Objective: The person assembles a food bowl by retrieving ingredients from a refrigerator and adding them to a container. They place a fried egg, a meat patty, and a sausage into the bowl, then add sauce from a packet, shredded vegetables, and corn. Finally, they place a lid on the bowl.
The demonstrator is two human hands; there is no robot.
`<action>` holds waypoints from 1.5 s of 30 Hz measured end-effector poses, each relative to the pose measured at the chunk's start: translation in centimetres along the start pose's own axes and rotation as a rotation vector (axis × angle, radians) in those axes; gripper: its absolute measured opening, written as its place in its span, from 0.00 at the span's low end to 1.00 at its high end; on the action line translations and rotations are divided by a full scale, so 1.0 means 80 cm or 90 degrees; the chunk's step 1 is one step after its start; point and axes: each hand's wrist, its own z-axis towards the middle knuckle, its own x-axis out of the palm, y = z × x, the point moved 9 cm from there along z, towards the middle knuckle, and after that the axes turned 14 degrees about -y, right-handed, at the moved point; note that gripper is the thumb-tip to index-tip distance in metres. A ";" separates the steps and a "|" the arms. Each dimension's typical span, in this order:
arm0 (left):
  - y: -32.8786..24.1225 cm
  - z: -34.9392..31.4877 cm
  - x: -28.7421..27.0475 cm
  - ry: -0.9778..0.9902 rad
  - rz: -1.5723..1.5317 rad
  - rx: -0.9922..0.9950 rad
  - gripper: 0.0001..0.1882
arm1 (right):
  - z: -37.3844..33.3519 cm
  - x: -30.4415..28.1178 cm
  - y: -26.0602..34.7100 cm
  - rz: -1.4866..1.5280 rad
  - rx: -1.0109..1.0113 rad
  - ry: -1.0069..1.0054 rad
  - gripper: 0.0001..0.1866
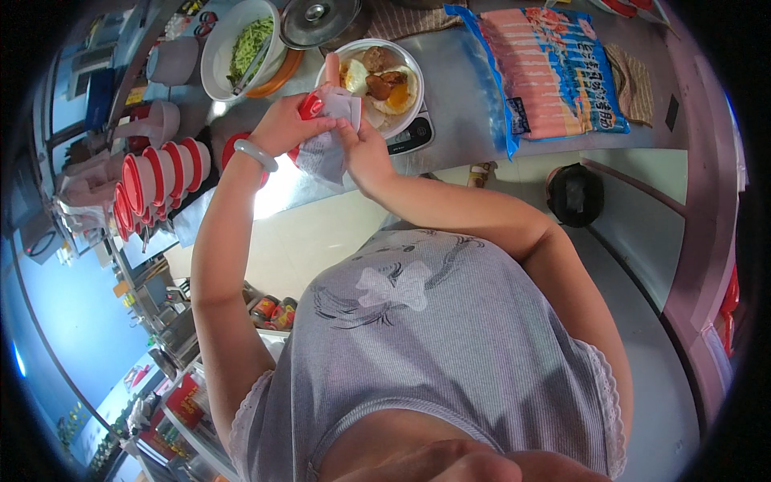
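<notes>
A pink sausage (332,67) pokes up out of a red and white plastic wrapper (323,159), in front of the near left rim of a white bowl (415,67). My left hand (281,127), with a pale bangle on its wrist, is closed on the wrapper's left side. Pinching the wrapper's right side is my right hand (369,159), fingers closed. Both hands meet at the wrapper, and part of the sausage is hidden. In the bowl lie fried eggs (399,98) and browned meat pieces (377,84). The bowl rests on a black kitchen scale (411,134).
A large blue and pink bag of sausages (550,72) lies right on the metal counter (470,120). Back left are a bowl of green shreds (217,60) and a lidded pot (321,20). Stacked red-rimmed white containers (165,177) stand at the left edge. Striped cloth (630,84) lies far right.
</notes>
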 end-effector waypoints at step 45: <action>0.056 -0.046 -0.013 0.120 -0.169 -0.117 0.29 | -0.055 0.026 -0.004 0.181 0.318 0.163 0.18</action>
